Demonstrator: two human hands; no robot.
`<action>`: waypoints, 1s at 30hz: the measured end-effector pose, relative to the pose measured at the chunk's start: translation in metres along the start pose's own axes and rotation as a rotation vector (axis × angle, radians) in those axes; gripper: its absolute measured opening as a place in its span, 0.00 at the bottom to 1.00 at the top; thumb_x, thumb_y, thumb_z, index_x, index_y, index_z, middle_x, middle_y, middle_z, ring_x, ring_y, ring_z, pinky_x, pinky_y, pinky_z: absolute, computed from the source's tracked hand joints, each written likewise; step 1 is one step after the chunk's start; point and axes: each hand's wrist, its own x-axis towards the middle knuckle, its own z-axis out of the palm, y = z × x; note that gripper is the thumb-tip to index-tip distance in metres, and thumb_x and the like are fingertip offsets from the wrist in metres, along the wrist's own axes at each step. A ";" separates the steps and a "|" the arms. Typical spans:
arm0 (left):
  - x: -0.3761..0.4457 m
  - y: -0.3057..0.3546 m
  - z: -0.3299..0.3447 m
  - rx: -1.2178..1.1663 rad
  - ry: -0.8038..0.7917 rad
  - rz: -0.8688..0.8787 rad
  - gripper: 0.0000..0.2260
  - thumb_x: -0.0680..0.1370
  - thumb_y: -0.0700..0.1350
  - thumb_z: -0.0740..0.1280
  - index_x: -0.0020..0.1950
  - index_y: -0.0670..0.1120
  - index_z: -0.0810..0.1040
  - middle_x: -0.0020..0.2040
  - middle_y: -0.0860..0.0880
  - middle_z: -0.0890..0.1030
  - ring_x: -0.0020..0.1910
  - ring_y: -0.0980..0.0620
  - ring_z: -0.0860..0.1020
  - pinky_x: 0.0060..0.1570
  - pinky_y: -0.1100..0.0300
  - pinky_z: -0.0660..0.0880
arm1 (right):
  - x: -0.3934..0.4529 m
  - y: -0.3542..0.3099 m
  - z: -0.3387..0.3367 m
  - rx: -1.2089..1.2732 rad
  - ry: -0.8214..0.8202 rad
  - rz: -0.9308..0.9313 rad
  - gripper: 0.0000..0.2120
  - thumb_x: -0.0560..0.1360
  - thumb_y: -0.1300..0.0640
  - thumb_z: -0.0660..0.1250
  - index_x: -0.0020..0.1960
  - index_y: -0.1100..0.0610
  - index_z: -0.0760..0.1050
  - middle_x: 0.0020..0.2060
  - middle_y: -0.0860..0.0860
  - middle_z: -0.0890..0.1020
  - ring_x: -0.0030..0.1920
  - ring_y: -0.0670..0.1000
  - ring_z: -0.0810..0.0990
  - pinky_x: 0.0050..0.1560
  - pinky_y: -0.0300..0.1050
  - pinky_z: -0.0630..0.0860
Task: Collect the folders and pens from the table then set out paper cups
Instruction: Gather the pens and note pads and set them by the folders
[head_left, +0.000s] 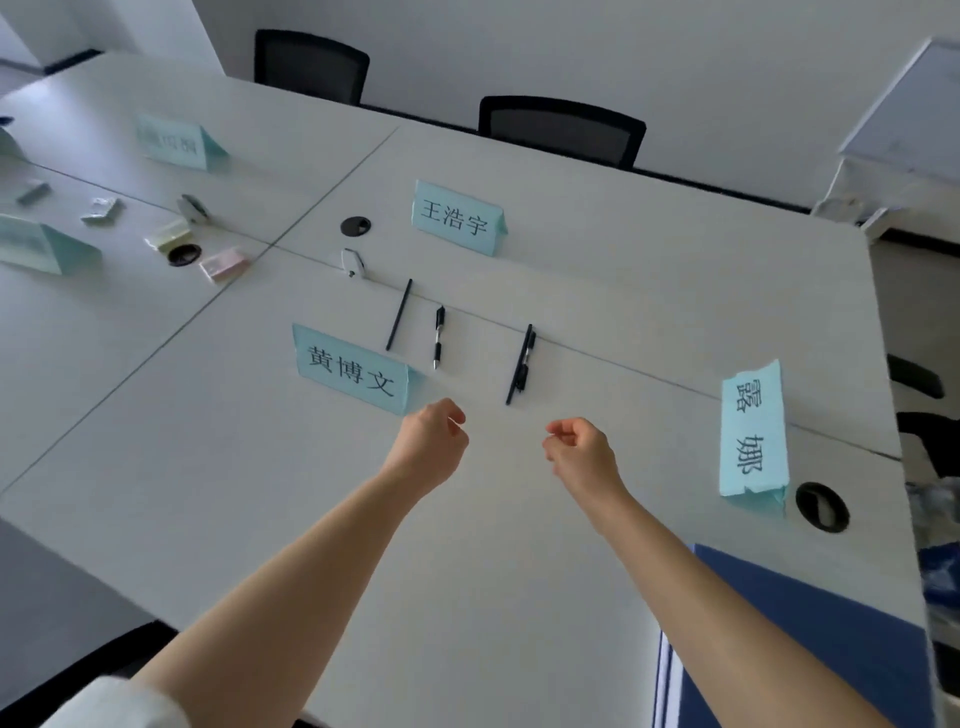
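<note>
- The pen-collecting step is judged to be in hand: both hands are held out over the table (519, 519), just short of the pens.
- The left hand (434, 447) is seen with fingers loosely curled toward the palm and nothing held; the right hand (582, 449) is likewise loosely curled, thumb and forefinger close together, with nothing gripped.
- A pair of black pens (521, 364) is laid just beyond and between the two sets of fingertips, nearer the right hand; whether two pens or a pen and a thin stick lie there side by side cannot be told.
- A clip pen (439, 338) is set a little farther beyond the left fingers, and a thin black pen (399, 315) farther still, to its left.
- For the next move, a short reach forward is called for, with the fingers opened and then closed round the nearest pair; the slim barrels lie flat on the table, so a fingertip pinch would be needed.
- A blue folder (810, 639) is lying near the right forearm, well behind the fingers; it is cut off by the bottom and right edges, so its count cannot be given.
- No paper cups are made out anywhere.
- The small items (171, 234) far to the left of the fingers are blurred and cannot be identified.
</note>
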 end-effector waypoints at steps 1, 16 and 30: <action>0.020 0.006 0.005 0.021 0.006 0.004 0.12 0.77 0.39 0.61 0.58 0.45 0.79 0.51 0.46 0.81 0.44 0.49 0.78 0.39 0.60 0.74 | 0.021 -0.005 0.001 -0.010 -0.010 0.014 0.08 0.74 0.60 0.63 0.53 0.56 0.76 0.46 0.55 0.82 0.48 0.57 0.81 0.54 0.53 0.78; 0.226 0.017 0.036 0.432 0.127 -0.183 0.17 0.77 0.33 0.62 0.66 0.40 0.68 0.65 0.42 0.69 0.65 0.42 0.68 0.52 0.53 0.72 | 0.219 -0.033 0.041 -0.055 0.076 0.211 0.12 0.69 0.59 0.67 0.30 0.52 0.67 0.31 0.55 0.75 0.33 0.58 0.79 0.47 0.60 0.80; 0.293 -0.012 0.042 0.347 0.141 -0.277 0.15 0.78 0.35 0.60 0.65 0.36 0.66 0.65 0.37 0.71 0.65 0.37 0.70 0.60 0.49 0.69 | 0.250 -0.036 0.070 -0.639 0.132 0.104 0.07 0.74 0.54 0.63 0.47 0.58 0.74 0.44 0.54 0.81 0.43 0.59 0.79 0.39 0.43 0.69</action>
